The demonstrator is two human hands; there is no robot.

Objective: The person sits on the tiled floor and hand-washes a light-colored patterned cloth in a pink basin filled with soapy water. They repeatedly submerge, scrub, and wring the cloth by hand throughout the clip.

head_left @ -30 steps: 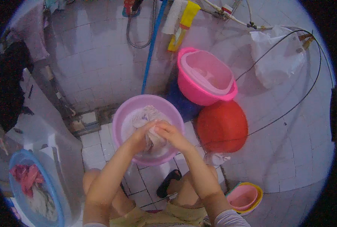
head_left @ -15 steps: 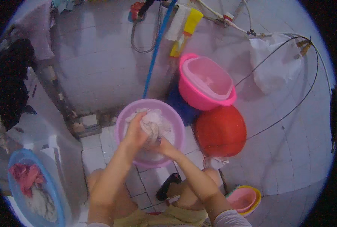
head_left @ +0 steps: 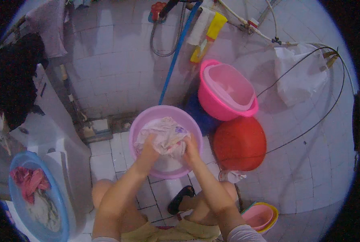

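Observation:
A pale, wet piece of cloth (head_left: 166, 135) with a purple patch is spread between my hands, over a round lilac basin (head_left: 135, 121) on the tiled floor. My left hand (head_left: 149, 148) grips the cloth's near left side. On its right side, my right hand (head_left: 191, 147) is closed round the edge. Whitish liquid (head_left: 168, 164) shows in the basin below the cloth. The fingertips of both hands are partly hidden by the fabric.
A red basin (head_left: 240, 145) leans right of the lilac one, below stacked pink basins (head_left: 228, 90). At left, a blue tub (head_left: 16, 193) holds pink and grey clothes beside a white appliance (head_left: 69, 181). A blue pole (head_left: 176, 56) leans against the wall.
My hands have moved apart, the right one going further right. The cloth was bunched up between them and is now opened out wide. The view has shifted slightly.

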